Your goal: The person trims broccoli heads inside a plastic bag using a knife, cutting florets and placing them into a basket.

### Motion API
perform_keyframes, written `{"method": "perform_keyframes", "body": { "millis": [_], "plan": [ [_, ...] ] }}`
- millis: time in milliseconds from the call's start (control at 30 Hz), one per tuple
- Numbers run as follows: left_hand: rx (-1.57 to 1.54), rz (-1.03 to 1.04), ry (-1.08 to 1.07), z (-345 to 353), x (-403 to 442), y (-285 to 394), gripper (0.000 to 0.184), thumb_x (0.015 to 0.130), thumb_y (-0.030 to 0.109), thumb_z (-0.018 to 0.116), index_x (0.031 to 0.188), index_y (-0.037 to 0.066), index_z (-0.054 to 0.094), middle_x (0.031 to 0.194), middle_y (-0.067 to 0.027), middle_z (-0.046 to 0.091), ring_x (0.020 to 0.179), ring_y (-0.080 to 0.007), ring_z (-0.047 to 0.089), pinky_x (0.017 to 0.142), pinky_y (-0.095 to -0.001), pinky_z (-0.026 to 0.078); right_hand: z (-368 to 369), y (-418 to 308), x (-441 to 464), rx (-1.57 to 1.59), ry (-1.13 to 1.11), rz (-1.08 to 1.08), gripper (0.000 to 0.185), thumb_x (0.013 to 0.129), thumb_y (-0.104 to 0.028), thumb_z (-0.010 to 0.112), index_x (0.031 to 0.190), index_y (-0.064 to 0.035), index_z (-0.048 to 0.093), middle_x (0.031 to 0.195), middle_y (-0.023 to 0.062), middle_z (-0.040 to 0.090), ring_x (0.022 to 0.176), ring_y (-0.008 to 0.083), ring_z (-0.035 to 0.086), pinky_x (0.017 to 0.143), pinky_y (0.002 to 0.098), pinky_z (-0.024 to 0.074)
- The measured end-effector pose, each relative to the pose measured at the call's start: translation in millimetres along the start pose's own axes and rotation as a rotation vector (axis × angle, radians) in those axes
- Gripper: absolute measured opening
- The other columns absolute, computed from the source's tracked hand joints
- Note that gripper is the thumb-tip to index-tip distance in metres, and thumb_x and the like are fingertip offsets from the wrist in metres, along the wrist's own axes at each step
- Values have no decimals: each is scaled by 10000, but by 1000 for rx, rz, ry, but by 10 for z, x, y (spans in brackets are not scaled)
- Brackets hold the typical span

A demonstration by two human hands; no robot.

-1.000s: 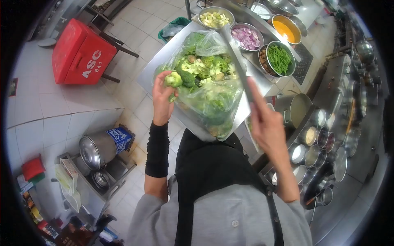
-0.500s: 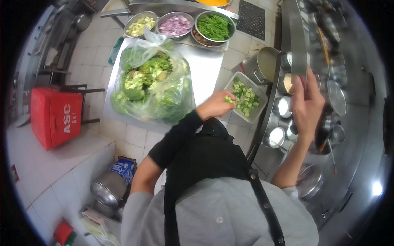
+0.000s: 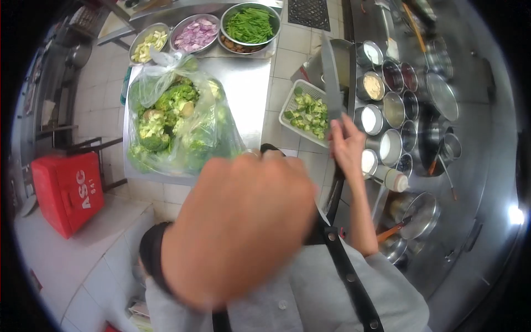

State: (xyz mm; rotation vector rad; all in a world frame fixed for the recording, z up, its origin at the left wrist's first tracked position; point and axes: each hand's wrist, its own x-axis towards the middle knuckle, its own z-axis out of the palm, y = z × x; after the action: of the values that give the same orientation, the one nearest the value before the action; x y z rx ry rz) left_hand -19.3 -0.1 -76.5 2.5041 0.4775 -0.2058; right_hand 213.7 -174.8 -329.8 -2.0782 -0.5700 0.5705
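My left hand (image 3: 238,216) is raised very near the camera, large and blurred, its back to me and its fingers curled away. Whatever it may hold is hidden. A large knife (image 3: 331,74), blade pointing up and away, is gripped in my right hand (image 3: 348,146). Just left of the blade, a pale perforated basket (image 3: 289,117) contains cut broccoli pieces (image 3: 308,114). Beyond my left hand, an open clear plastic bag (image 3: 213,124) full of broccoli (image 3: 157,130) rests on a steel table (image 3: 246,83).
Bowls of chopped pale green vegetable (image 3: 149,45), cut onion (image 3: 195,34) and green beans (image 3: 250,26) line the table's far side. Several metal containers (image 3: 394,109) crowd the steel counter on the right. A red box (image 3: 69,191) stands at left.
My left hand has risen from beside the basket, where it held a broccoli piece, to near the camera. The knife remains in my right hand, and the view has shifted.
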Motion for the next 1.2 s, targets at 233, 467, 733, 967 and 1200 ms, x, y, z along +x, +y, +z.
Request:
{"method": "perform_keyframes", "body": {
  "millis": [233, 467, 733, 967, 1200],
  "plan": [
    [163, 185, 85, -162, -232, 477, 277, 1043, 288, 747, 951, 26, 749, 913, -166, 747, 842, -391, 748, 725, -469, 582, 868, -492, -88, -74, -200, -452, 352, 1077, -124, 720, 1417, -33, 747, 754, 123, 731, 626, 184, 699, 589, 348, 545],
    [89, 367, 31, -140, -271, 469, 248, 1027, 281, 762, 1012, 34, 749, 964, -164, 748, 907, -388, 747, 760, -472, 586, 1208, -780, -219, -110, -395, -584, 353, 1045, -67, 761, 1377, 47, 729, 875, 155, 797, 690, 193, 735, 674, 343, 568],
    [3, 481, 109, -183, 98, 593, 245, 1008, 274, 779, 1081, 42, 749, 1022, -161, 749, 981, -385, 744, 800, -476, 591, 1140, -911, -373, -211, -444, -385, 372, 1097, -193, 696, 1447, -73, 731, 877, 203, 775, 747, 295, 757, 699, 459, 560],
    [-40, 531, 98, -66, 64, 527, 269, 992, 267, 794, 1142, 50, 748, 1074, -159, 751, 1046, -382, 743, 836, -480, 596, 1344, -789, -227, -60, -524, -392, 336, 1092, -72, 707, 1416, 14, 729, 796, 82, 757, 621, 112, 657, 574, 298, 521],
    [-211, 444, 120, -8, -93, 56, 312, 975, 261, 809, 1203, 57, 748, 1125, -157, 752, 1111, -378, 741, 871, -483, 600, 1275, -970, -193, 11, -539, -332, 378, 1086, -96, 721, 1443, 26, 704, 887, 83, 754, 685, 121, 692, 621, 312, 559]
  ]
}}
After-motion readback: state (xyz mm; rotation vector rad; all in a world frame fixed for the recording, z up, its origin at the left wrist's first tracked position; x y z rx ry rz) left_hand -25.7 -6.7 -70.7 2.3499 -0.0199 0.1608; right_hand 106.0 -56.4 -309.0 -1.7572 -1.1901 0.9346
